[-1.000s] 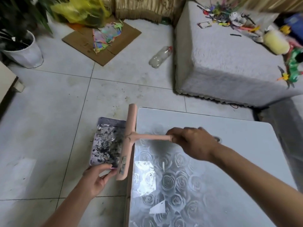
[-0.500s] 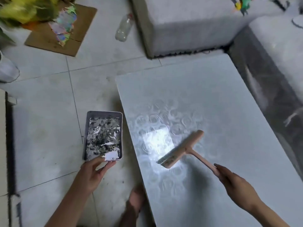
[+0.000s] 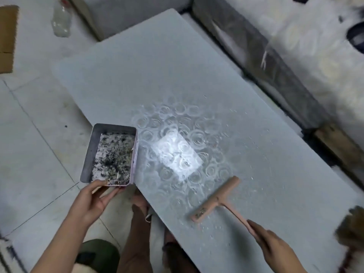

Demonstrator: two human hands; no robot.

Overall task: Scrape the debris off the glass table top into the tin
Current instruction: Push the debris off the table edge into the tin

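Note:
The glass table top (image 3: 157, 71) with a rose pattern fills the middle of the view. My left hand (image 3: 94, 200) grips the near end of a rectangular tin (image 3: 90, 150) holding dark and white debris, held against the table's left edge. My right hand (image 3: 271, 245) holds the handle of a pink T-shaped scraper (image 3: 216, 200), whose blade rests on the glass at the near right. Small white specks of debris (image 3: 254, 180) lie scattered on the glass around the scraper.
A grey covered sofa block (image 3: 122, 14) stands beyond the table and a stone ledge (image 3: 256, 62) runs along its right side. A plastic bottle (image 3: 62, 18) and cardboard (image 3: 6, 38) lie on the tiled floor at upper left. My legs (image 3: 137, 233) stand by the table's near edge.
The scraper has left the table's left edge and moved to the near right of the glass. The tin has come up against the table edge. The view has swung right.

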